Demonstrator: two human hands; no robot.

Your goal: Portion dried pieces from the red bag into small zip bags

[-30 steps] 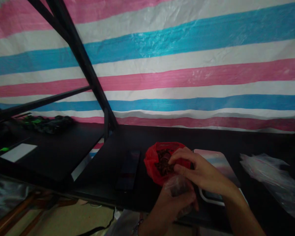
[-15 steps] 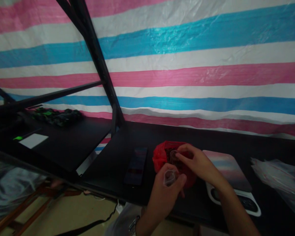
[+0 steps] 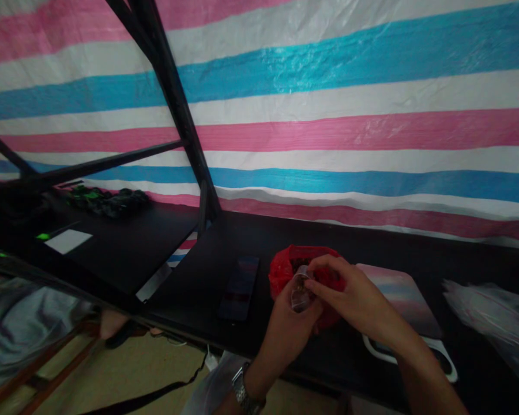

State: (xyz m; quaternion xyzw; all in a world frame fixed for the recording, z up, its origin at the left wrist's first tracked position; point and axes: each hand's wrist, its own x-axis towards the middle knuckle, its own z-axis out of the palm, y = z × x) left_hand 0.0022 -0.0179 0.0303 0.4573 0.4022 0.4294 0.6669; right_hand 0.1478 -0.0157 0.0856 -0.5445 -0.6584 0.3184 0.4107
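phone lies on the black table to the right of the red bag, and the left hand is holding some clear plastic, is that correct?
Not quite: the head view shows the phone to the left of the red bag. It does lie on the black table, and the left hand is holding some clear plastic.

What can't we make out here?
Head view, all:
Contents of red bag: partly behind right hand and clear bag.
Whether right hand grips anything: too small, dim.
Clear bag's contents: too small to identify.
Panel of white-rimmed device: partly behind right forearm.
Plastic bags: cut off by right edge.
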